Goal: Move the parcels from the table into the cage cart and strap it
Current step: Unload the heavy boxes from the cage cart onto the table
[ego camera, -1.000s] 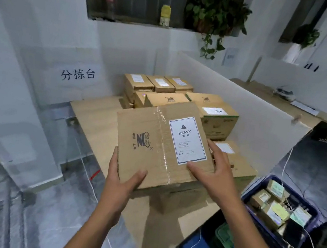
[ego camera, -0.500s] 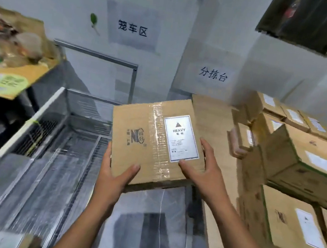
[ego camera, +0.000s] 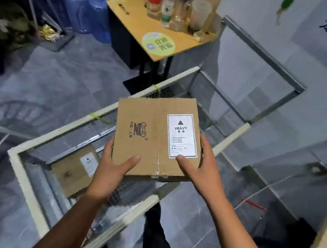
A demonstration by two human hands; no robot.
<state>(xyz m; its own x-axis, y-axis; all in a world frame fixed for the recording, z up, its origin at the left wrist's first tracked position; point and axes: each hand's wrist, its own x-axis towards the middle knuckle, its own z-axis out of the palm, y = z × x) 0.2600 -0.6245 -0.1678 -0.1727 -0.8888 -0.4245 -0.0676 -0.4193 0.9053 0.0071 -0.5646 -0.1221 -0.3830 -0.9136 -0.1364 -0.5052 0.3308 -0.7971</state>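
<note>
Head view: parcel (ego camera: pixel 157 138), HEAVY label up, held level above the open cage cart (ego camera: pixel 49 133). Left hand (ego camera: pixel 113 167) grips its near-left corner, thumb on top. Right hand (ego camera: pixel 200 168) grips the near-right edge, thumb on the label's lower edge. A second parcel (ego camera: pixel 72 167) lies inside the cart, lower left.

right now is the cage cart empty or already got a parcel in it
Not empty: one labelled parcel lies on the floor of the cage cart, below and left of the held parcel.
</note>
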